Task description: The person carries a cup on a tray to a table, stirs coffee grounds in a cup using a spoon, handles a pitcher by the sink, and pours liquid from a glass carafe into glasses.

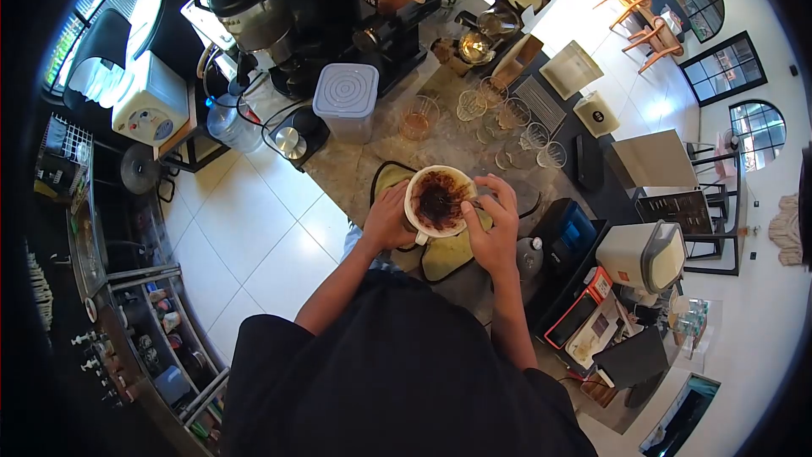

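A white cup is between my two hands over the counter, seen from above. Dark brown stuff smears its inside and reaches up toward the rim; I cannot tell whether it is liquid or powder. The cup's small handle points down toward my body. My left hand wraps the cup's left side. At the right side, my right hand has its thumb and bent fingers against the rim. An olive-green cloth with a dark edge lies beneath, partly hidden by the cup and hands.
Several clear glasses stand beyond my right hand. A glass with amber contents and a lidded plastic tub stand further back, near a black machine. To the right are a dark-screened device and a grey bottle.
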A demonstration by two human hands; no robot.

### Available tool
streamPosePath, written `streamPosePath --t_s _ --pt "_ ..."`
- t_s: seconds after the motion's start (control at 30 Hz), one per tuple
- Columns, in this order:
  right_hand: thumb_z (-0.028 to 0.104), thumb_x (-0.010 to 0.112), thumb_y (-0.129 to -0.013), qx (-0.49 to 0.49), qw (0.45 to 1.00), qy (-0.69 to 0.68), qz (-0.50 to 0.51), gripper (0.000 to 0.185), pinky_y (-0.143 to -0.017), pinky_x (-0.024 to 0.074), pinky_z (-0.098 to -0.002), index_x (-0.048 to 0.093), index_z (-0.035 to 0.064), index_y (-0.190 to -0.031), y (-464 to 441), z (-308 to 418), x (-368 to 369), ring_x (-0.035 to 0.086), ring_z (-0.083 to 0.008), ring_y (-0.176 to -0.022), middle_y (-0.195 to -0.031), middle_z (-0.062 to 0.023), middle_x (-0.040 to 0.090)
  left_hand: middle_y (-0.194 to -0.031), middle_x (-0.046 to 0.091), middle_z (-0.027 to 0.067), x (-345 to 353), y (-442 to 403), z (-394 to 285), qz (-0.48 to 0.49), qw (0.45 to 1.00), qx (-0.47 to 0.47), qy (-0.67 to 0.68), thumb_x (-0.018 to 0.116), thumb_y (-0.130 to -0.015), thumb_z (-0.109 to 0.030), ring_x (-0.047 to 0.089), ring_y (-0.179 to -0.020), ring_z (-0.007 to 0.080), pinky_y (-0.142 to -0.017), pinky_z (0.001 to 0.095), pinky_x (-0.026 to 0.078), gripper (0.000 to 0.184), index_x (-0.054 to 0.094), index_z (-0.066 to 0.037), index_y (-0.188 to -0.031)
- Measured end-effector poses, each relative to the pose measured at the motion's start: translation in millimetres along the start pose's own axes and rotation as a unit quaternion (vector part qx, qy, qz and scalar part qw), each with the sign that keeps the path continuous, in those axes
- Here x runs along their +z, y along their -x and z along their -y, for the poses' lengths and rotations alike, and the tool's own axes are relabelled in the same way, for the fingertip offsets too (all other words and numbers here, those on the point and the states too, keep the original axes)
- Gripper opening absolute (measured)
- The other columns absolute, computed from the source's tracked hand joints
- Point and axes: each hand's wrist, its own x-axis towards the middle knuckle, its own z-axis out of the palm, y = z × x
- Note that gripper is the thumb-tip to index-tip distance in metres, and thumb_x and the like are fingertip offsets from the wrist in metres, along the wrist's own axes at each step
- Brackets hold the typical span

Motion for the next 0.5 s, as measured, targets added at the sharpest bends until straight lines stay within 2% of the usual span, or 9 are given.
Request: streamPosePath --t_s 0.17,0.27,0.33,0.37,0.43,0.5 --pt "0.006 0.075 -0.089 -0.019 0.999 0.038 -0.013 0.013 -0.108 0.0439 -0.0458 0.067 -0.0045 -0.088 -3.8 1.7 0.5 0.055 -0.0373 -0.132 -0.127 -0.015 0.066 -0.149 0.056 0.0158 1.2 0.5 -1.4 -0.02 1.0 0.007 -0.013 0.088 -0.065 -0.043 0.046 -0.146 0.0313 -0.12 0.0457 0.035 0.098 0.052 0.0 -0.146" --pt "0.007 0.075 -0.089 0.012 1.0 -0.014 0.018 0.013 -0.109 0.0432 -0.0474 0.07 -0.0048 -0.091 -2.4 1.0 3.1 0.054 -0.0378 -0.132 -0.127 -0.0161 0.065 -0.149 0.056 0.0158 -0.1 0.4 0.2 -0.021 1.0 0.007 -0.014 0.087 -0.066 -0.042 0.046 -0.145 0.0309 -0.119 0.0454 0.036 0.096 0.053 -0.001 -0.146" --pt "0.008 0.075 -0.089 0.074 0.996 -0.048 -0.033 0.014 -0.108 0.0434 -0.047 0.07 -0.0053 -0.091 -2.0 -1.6 8.0 0.055 -0.0372 -0.131 -0.126 -0.0165 0.065 -0.149 0.056 0.0158 -1.4 0.7 -2.5 -0.018 1.0 0.002 -0.006 0.087 -0.067 -0.041 0.047 -0.145 0.0306 -0.118 0.0452 0.036 0.095 0.053 -0.002 -0.146" --pt "0.008 0.075 -0.089 0.074 0.996 -0.047 -0.035 0.014 -0.108 0.0434 -0.047 0.07 -0.0053 -0.091 -2.8 -3.8 7.0 0.055 -0.0372 -0.131 -0.126 -0.0165 0.065 -0.15 0.056 0.0157 -2.8 -0.6 -3.0 -0.02 1.0 0.007 -0.008 0.087 -0.067 -0.041 0.047 -0.145 0.0304 -0.118 0.045 0.036 0.094 0.053 -0.002 -0.147" --pt "0.006 0.074 -0.09 0.001 1.0 0.01 -0.024 0.015 -0.105 0.0455 -0.0436 0.065 -0.0059 -0.089 -4.8 -6.8 5.5 0.058 -0.0364 -0.128 -0.127 -0.0164 0.065 -0.15 0.055 0.0155 -4.9 -1.5 -2.9 -0.022 1.0 0.012 -0.012 0.087 -0.068 -0.04 0.047 -0.145 0.0303 -0.118 0.0448 0.036 0.094 0.053 -0.003 -0.147" --pt "0.006 0.074 -0.091 -0.004 1.0 0.001 -0.021 0.015 -0.105 0.0457 -0.0437 0.065 -0.0062 -0.089 -6.1 -5.0 5.8 0.058 -0.0358 -0.127 -0.127 -0.0166 0.065 -0.151 0.054 0.0153 -5.0 -1.6 -2.8 -0.012 1.0 -0.001 -0.011 0.086 -0.069 -0.039 0.046 -0.146 0.0299 -0.118 0.0449 0.036 0.093 0.052 -0.004 -0.148"
